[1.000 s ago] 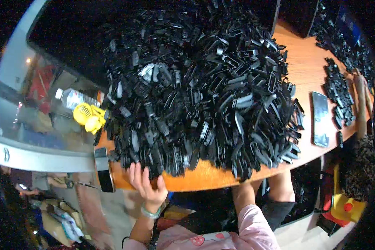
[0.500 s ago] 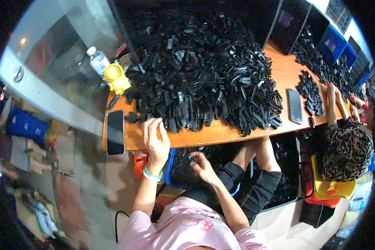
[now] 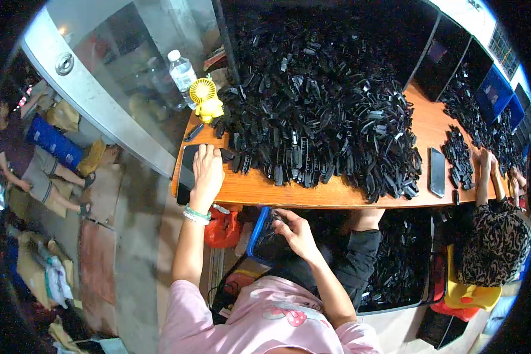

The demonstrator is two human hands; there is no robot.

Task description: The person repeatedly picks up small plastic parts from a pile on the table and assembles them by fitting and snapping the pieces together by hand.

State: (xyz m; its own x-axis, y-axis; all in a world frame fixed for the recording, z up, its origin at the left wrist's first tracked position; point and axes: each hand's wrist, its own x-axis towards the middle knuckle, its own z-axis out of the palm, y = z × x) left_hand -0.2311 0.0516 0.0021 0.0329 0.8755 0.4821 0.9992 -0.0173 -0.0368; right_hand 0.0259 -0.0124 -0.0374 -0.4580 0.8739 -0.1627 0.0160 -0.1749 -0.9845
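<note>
My left hand (image 3: pixel 209 176) lies at the table's front left, fingers stretched forward over the right side of a black phone (image 3: pixel 186 171). A small black piece (image 3: pixel 226 155) is right beside its fingertips. Below the table edge, my right hand (image 3: pixel 298 236) pinches a small dark plastic part (image 3: pixel 278 217); its exact kind is too small to make out. Under that hand is a blue-rimmed bin (image 3: pixel 257 232), partly hidden by the table and my body. A large heap of black plastic parts (image 3: pixel 312 130) covers much of the table in front of me.
A yellow fan (image 3: pixel 206 103), a water bottle (image 3: pixel 182 72) and a dark pen-like object (image 3: pixel 193 131) stand or lie left of the heap. Another phone (image 3: pixel 436 172) rests to the right. A co-worker's hands (image 3: pixel 487 159) are near a smaller pile (image 3: pixel 458 156). A red bag (image 3: pixel 223 227) hangs below the table.
My left hand has gone from the table's edge forward onto the phone's side. My right hand stays below the edge with its fingers pinched. The whole view has shifted.
</note>
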